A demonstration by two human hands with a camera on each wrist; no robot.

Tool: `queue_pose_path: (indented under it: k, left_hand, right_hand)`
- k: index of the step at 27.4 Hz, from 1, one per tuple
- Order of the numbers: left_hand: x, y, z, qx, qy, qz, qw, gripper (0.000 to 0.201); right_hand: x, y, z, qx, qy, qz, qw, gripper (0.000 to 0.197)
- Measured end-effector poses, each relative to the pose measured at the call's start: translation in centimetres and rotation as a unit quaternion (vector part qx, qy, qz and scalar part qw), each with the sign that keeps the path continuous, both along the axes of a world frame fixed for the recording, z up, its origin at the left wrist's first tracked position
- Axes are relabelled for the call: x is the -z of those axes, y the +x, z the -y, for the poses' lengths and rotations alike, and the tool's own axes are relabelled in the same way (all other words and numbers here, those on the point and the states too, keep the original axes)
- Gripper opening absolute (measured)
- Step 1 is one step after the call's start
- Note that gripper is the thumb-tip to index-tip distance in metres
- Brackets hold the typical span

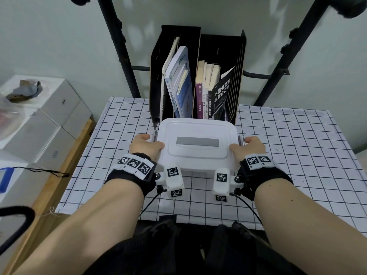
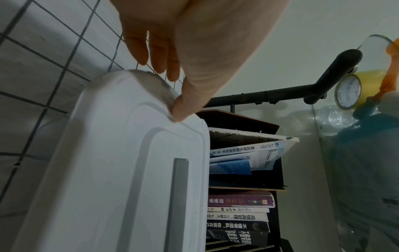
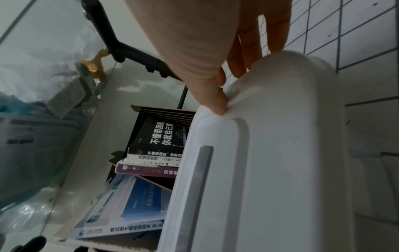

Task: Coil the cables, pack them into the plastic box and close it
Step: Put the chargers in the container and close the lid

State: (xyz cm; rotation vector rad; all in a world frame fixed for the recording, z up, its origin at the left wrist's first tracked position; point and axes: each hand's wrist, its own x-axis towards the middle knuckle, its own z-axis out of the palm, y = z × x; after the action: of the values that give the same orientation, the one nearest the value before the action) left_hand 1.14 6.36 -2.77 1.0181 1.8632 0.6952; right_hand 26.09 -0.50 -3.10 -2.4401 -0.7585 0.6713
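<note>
Both hands [image 1: 144, 146] [image 1: 249, 146] grip the white box [image 1: 198, 143], thumbs on lid, fingers curled under.

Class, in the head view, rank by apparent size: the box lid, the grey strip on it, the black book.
1. Lid
2. Black book, farther away, so true size unsure
3. Grey strip

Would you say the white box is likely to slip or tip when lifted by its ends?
Probably steady: the left hand and right hand grip opposite ends of the box. Its smooth plastic may be slippery. It looks broad and low, so unlikely to tip.
</note>
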Motion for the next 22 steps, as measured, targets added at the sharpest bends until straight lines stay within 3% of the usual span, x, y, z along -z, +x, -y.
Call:
queue_pose_path:
  k: [3, 7, 10, 13, 18, 22]
  left_hand:
    - [-0.4, 0.1, -0.1, 0.027, -0.01, -0.023, 0.999, 0.067]
    - [-0.3, -0.3, -0.1, 0.067, -0.043, -0.029, 0.996, 0.073]
    - [-0.3, -0.6, -0.3, 0.086, -0.079, -0.036, 0.992, 0.075]
    - [-0.6, -0.6, -0.2, 0.097, -0.084, -0.042, 0.991, 0.064]
    - [-0.6, -0.6, -0.3, 0.091, -0.082, -0.009, 0.992, 0.068]
    - [-0.4, -0.6, -0.3, 0.088, -0.082, 0.016, 0.993, 0.042]
  right_hand:
    - [-1.2, 0.1, 0.3, 0.004, -0.027, -0.049, 0.998, 0.06]
    - [-1.7, 0.7, 0.4, -0.004, -0.058, -0.106, 0.993, 0.035]
    - [-1.6, 0.8, 0.2, -0.023, -0.085, -0.098, 0.991, 0.033]
    - [-1.4, 1.0, -0.1, -0.036, -0.099, -0.086, 0.991, 0.032]
    - [-1.2, 1.1, -0.6, -0.082, -0.104, -0.057, 0.99, 0.03]
    - [-1.3, 0.9, -0.6, -0.09, -0.057, -0.029, 0.994, 0.027]
